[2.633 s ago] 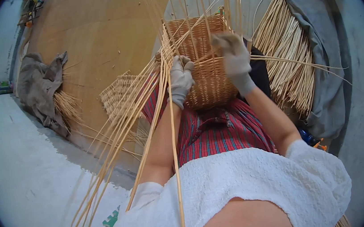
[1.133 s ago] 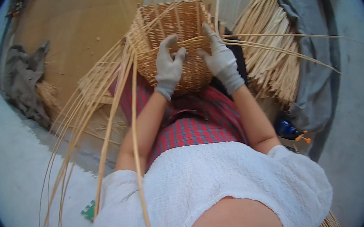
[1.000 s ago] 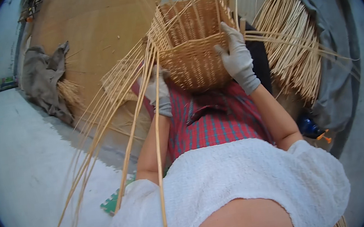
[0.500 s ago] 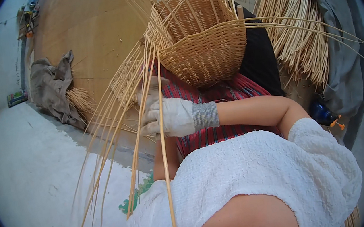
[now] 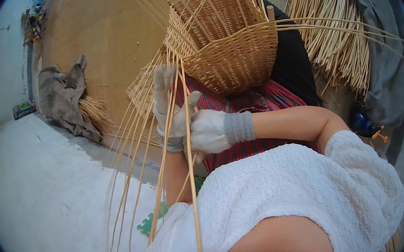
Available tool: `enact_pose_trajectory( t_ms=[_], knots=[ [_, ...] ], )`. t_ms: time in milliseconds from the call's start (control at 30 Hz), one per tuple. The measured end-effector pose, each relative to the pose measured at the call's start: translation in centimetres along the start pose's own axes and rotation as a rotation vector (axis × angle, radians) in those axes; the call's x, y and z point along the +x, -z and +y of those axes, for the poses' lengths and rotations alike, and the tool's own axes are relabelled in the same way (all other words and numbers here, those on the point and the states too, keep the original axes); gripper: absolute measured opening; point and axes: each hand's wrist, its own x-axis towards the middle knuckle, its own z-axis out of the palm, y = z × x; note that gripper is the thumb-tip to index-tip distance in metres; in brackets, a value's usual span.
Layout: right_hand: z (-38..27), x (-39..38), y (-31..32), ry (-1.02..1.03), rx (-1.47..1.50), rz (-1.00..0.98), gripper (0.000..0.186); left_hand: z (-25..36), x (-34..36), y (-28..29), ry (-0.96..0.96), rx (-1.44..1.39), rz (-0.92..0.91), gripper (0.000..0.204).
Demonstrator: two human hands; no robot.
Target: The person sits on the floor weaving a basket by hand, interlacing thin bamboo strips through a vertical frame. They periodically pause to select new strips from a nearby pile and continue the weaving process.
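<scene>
A woven wicker basket (image 5: 234, 57) rests tilted on my lap, on a red striped cloth (image 5: 278, 98). Long loose wicker rods (image 5: 193, 186) fan from its left corner toward me. Behind these rods my left hand (image 5: 168, 102), in a whitish glove, is raised with fingers stretched toward the basket corner and the thumb apart. My right hand (image 5: 208, 131), gloved too, is curled close beside the left wrist. A thin rod slants down-left from beneath its fingers, which are partly hidden.
At the right, a big bundle of rods (image 5: 334, 36) lies on grey cloth (image 5: 389, 89). Near it is a dark blue object with orange tips (image 5: 362, 123). Another bundle (image 5: 94, 111) pokes from grey-brown cloth (image 5: 61, 94) at the left. Upright stakes rise from the basket.
My left hand has come up from low behind the rods, its fingers now stretched toward the basket corner. My right hand has shifted slightly right. The whole view has moved a little.
</scene>
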Motion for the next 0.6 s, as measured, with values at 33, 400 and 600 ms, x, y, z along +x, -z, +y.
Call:
enact_pose_trajectory(
  t_ms=[33,400,600],
  knots=[
    [-0.2,-1.6,1.7,-0.033,0.027,-0.046,0.041,-0.8,0.2,0.1,-0.038,-0.051,0.067,0.063],
    [16.8,-10.7,5.0,-0.190,1.040,1.124,0.030,-4.2,-2.3,-4.0,0.105,-0.331,0.630,0.029],
    [15.0,-11.6,5.5,-0.717,0.561,1.091,0.018,-12.7,-1.1,-6.9,0.386,-0.107,0.412,0.060]
  ],
)
